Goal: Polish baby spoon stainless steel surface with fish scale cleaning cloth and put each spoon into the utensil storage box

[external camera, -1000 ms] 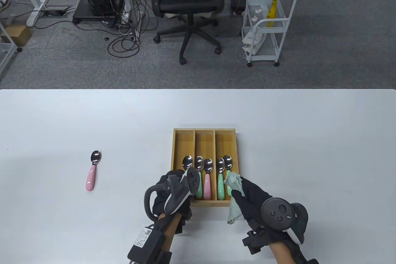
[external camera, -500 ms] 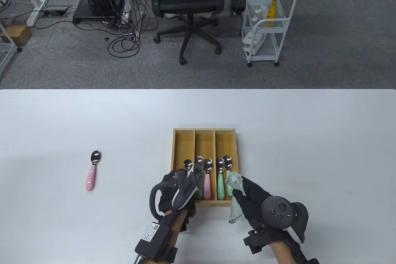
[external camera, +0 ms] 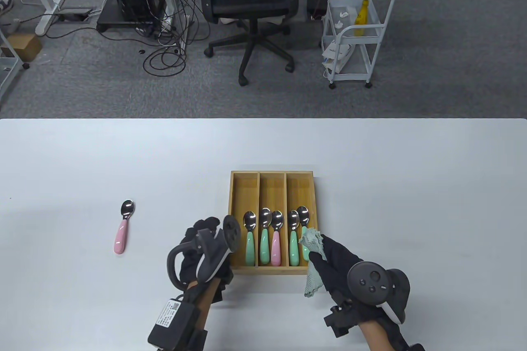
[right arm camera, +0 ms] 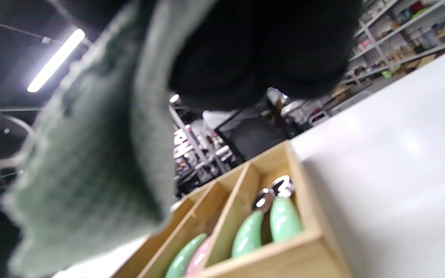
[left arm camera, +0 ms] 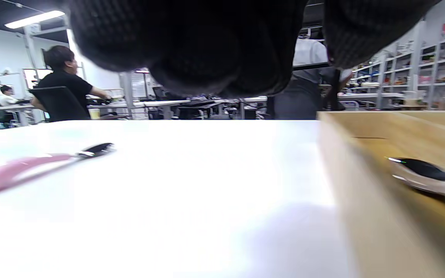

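Observation:
The wooden storage box (external camera: 272, 188) has three compartments. A green-handled spoon (external camera: 249, 240) lies alone in the left one and also shows in the left wrist view as a spoon bowl (left arm camera: 423, 177). The middle compartment holds a green spoon (external camera: 264, 242) and a pink one (external camera: 276, 244); two green spoons (external camera: 293, 244) lie in the right. A pink-handled spoon (external camera: 122, 229) lies on the table far left. My left hand (external camera: 202, 231) hovers just left of the box, holding nothing. My right hand (external camera: 329, 258) grips the green cloth (external camera: 311, 262) at the box's near right corner.
The white table (external camera: 391, 186) stretches wide on both sides of the box. Beyond its far edge stand an office chair (external camera: 247, 1) and a white wire cart (external camera: 356, 38) on the carpet.
My left hand let go of the green spoon in the left compartment and drew back to the left, out of the box. The right hand with the cloth stayed put.

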Demonstrator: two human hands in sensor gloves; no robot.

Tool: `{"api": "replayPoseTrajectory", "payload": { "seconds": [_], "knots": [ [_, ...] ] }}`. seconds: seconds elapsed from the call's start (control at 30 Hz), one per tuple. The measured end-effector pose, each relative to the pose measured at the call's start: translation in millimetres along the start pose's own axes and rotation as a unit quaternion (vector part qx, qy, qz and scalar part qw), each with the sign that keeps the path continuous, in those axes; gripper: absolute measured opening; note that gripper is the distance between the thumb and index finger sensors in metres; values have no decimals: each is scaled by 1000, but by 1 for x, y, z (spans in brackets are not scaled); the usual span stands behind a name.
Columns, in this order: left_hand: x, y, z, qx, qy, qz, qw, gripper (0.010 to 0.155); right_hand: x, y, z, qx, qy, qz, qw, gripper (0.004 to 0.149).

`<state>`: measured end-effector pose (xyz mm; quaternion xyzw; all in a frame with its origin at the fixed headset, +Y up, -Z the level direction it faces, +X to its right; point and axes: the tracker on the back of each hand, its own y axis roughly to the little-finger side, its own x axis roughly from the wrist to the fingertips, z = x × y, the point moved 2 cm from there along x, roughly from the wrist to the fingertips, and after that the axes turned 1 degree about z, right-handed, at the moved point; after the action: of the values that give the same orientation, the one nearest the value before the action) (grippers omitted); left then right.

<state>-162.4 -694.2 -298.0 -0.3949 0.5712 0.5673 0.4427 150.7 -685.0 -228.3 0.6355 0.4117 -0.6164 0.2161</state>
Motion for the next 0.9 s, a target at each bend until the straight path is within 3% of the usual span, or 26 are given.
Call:
{"api": "replayPoseTrajectory", "payload": {
  "seconds": [0.2, 0.47, 0.67, 0.9],
  "knots": [
    [25, 68, -1, 6, 5, 59, 998, 54, 0, -2, 1, -7, -1, -5, 1000, 47],
    [57, 138, -21, -3, 60, 142, 988, 67, 0, -1, 4, -27, -6, -1, 1000, 47],
    [78, 168, -43, 8, 110, 177, 978, 71, 1, 0, 4, -35, -7, 3, 999, 47],
    [93, 175, -74, 32, 162, 179, 970, 71, 1, 0, 4, -45, -10, 3, 999, 48]
  ]
}}
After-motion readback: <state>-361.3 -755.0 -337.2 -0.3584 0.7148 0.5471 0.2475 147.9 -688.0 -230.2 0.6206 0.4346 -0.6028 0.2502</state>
